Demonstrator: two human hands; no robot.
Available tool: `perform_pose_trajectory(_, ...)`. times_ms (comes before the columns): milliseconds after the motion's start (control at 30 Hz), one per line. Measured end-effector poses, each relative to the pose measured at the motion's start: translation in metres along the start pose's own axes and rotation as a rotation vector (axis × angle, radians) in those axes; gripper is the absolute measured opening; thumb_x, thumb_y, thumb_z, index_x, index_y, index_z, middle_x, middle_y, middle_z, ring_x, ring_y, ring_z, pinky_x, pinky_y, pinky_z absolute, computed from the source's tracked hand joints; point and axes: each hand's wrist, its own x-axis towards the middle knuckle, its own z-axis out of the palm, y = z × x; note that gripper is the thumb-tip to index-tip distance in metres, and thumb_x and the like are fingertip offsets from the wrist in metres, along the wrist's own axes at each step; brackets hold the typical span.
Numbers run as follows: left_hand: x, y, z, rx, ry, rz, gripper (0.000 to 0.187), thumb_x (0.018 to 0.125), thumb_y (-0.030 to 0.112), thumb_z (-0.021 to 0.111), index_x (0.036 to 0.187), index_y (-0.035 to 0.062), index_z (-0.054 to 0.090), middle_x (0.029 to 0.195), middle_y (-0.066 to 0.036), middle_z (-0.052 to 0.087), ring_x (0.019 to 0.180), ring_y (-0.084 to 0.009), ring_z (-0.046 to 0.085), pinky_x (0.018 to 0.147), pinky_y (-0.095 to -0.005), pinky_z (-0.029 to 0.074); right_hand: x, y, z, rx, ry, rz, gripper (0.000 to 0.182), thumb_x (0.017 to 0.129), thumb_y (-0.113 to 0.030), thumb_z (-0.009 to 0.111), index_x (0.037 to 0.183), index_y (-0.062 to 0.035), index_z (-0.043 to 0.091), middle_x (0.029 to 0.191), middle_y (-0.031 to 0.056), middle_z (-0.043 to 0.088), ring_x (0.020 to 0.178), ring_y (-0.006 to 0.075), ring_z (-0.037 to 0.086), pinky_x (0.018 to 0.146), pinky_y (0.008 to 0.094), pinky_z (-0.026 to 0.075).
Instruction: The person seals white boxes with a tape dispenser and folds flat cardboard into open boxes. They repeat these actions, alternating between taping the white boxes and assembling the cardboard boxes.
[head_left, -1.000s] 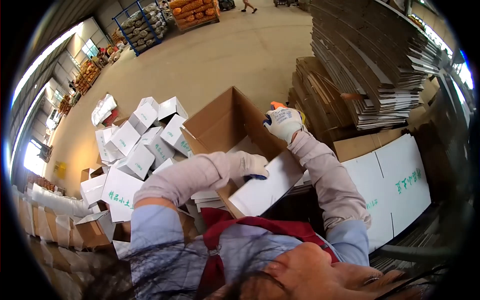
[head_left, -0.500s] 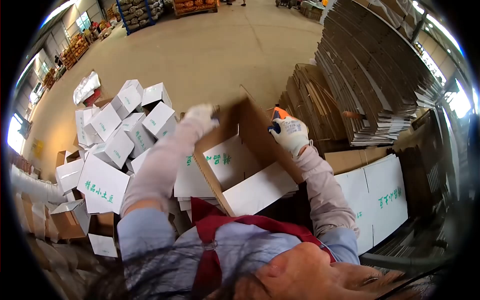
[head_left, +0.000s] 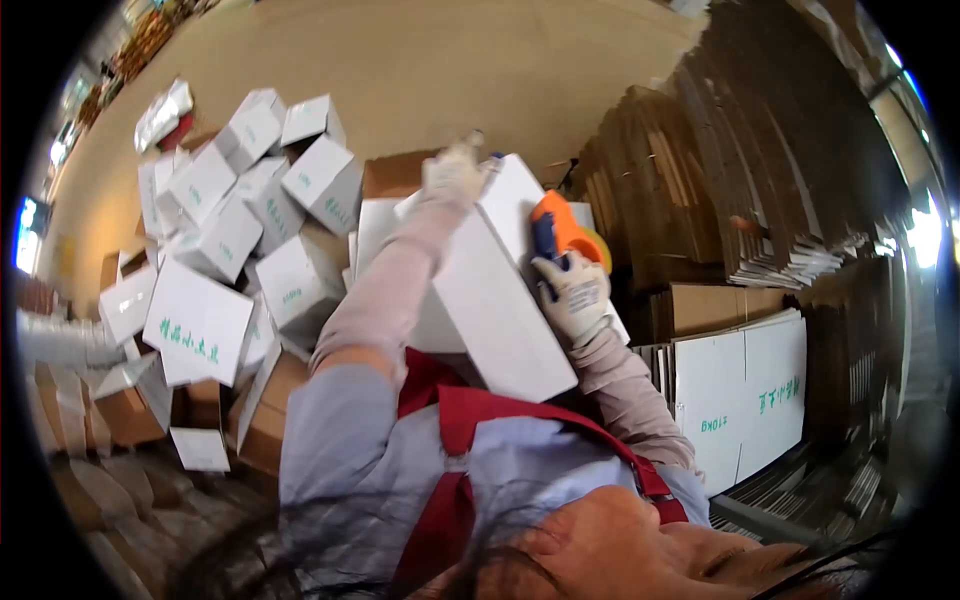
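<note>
A white cardboard box [head_left: 495,300] lies at a slant in front of my body, its plain white sides facing up. My left hand [head_left: 457,178], in a white glove, is at the box's far end with its fingers on the edge; whether they grip it is hard to make out. My gloved right hand [head_left: 575,297] is beside the box's right side, closed on an orange and blue tape dispenser [head_left: 562,232] with a yellowish roll. Flat white cardboard [head_left: 377,225] lies under the box.
Many white boxes [head_left: 200,325] with green writing are heaped on the left. Stacked flat cardboard [head_left: 780,150] rises at the right, and more white sheets [head_left: 740,390] stand at the lower right. A silvery bag [head_left: 163,118] lies beyond the heap.
The box has turned from its open side up to closed white sides up. My left hand has moved right, and the tape dispenser now shows more fully above my right hand. The camera view has shifted.
</note>
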Motion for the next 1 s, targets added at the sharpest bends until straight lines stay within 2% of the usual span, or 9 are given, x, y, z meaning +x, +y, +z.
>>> perform_pose_trajectory(267,0.043,-0.01,0.016,-0.032,-0.306,0.001,0.052,0.087,0.051,0.046,0.096,0.0049,0.067,0.099,-0.016,0.065,0.095,-0.0311,0.061,0.083,-0.0386,0.048,-0.015,-0.019,-0.036,1.461,-0.006,0.334,0.038,0.084,-0.024,0.053,0.105,0.0074,0.061,0.096,0.0095,0.062,0.084,0.0156,0.057,0.075,0.0271,0.045)
perform_pose_trajectory(400,0.046,-0.033,-0.002,-0.137,-0.298,-0.015,0.051,0.085,0.053,0.048,0.097,0.0072,0.066,0.093,-0.01,0.067,0.091,-0.0295,0.061,0.083,-0.0366,0.046,-0.025,-0.01,-0.006,1.431,-0.085,0.417,0.043,0.085,-0.028,0.059,0.108,0.0086,0.058,0.102,0.0116,0.056,0.087,0.0192,0.058,0.077,0.0295,0.046)
perform_pose_trajectory(467,0.021,-0.042,-0.003,-0.446,0.118,0.11,0.048,0.085,0.051,0.052,0.101,0.0087,0.066,0.084,-0.008,0.067,0.075,-0.0234,0.063,0.068,-0.034,0.049,-0.031,-0.001,0.004,1.449,-0.109,0.349,0.046,0.084,-0.031,0.06,0.108,0.0085,0.058,0.1,0.012,0.056,0.084,0.019,0.057,0.075,0.0295,0.046)
perform_pose_trajectory(533,0.002,-0.033,-0.036,-0.943,-0.63,-0.295,0.041,0.088,0.045,0.054,0.104,0.0092,0.066,0.079,-0.005,0.065,0.044,-0.0092,0.05,0.038,-0.0264,0.038,-0.024,-0.011,-0.005,1.468,-0.096,0.386,0.047,0.084,-0.032,0.06,0.108,0.0084,0.058,0.098,0.0118,0.056,0.082,0.0186,0.057,0.074,0.0291,0.046)
perform_pose_trajectory(600,-0.031,-0.026,-0.039,-1.411,-0.879,-0.435,0.045,0.087,0.047,0.054,0.1,0.0047,0.065,0.073,-0.005,0.062,0.045,-0.0105,0.049,0.039,-0.0249,0.038,-0.024,-0.011,-0.005,1.495,-0.097,0.416,0.048,0.083,-0.033,0.06,0.108,0.0083,0.058,0.097,0.0117,0.056,0.08,0.0183,0.056,0.072,0.0288,0.045)
perform_pose_trajectory(700,-0.042,-0.001,-0.065,-0.684,-0.922,0.051,0.046,0.085,0.045,0.06,0.092,-0.0001,0.065,0.063,-0.006,0.058,0.046,-0.0117,0.051,0.04,-0.0252,0.04,-0.026,-0.004,-0.002,1.456,-0.158,0.356,0.049,0.083,-0.034,0.06,0.107,0.0084,0.059,0.096,0.0123,0.056,0.079,0.0184,0.056,0.071,0.029,0.045)
perform_pose_trajectory(867,-0.065,-0.006,-0.056,-1.165,-0.854,-0.3,0.037,0.086,0.04,0.059,0.092,0.0032,0.063,0.063,-0.005,0.056,0.047,-0.0107,0.052,0.042,-0.0239,0.04,-0.031,-0.004,-0.01,1.49,-0.166,0.336,0.049,0.082,-0.033,0.061,0.106,0.0086,0.06,0.097,0.0136,0.056,0.08,0.019,0.057,0.071,0.029,0.045)
perform_pose_trajectory(900,-0.069,-0.019,-0.021,-1.665,-0.979,-0.451,0.031,0.088,0.036,0.058,0.093,0.0059,0.062,0.069,-0.005,0.059,0.049,-0.0094,0.052,0.043,-0.0227,0.039,-0.035,0.003,-0.001,1.427,-0.117,0.287,0.045,0.083,-0.028,0.06,0.108,0.0086,0.06,0.096,0.0133,0.056,0.082,0.0187,0.057,0.072,0.0287,0.045)
perform_pose_trajectory(1000,-0.067,-0.022,-0.007,-1.488,-0.799,-0.396,0.027,0.088,0.031,0.058,0.093,0.0053,0.064,0.075,-0.005,0.062,0.058,-0.0119,0.057,0.05,-0.0256,0.045,-0.019,0.003,-0.013,1.448,-0.208,0.281,0.041,0.084,-0.022,0.058,0.112,0.0082,0.058,0.1,0.0135,0.057,0.085,0.0189,0.057,0.075,0.0287,0.046)
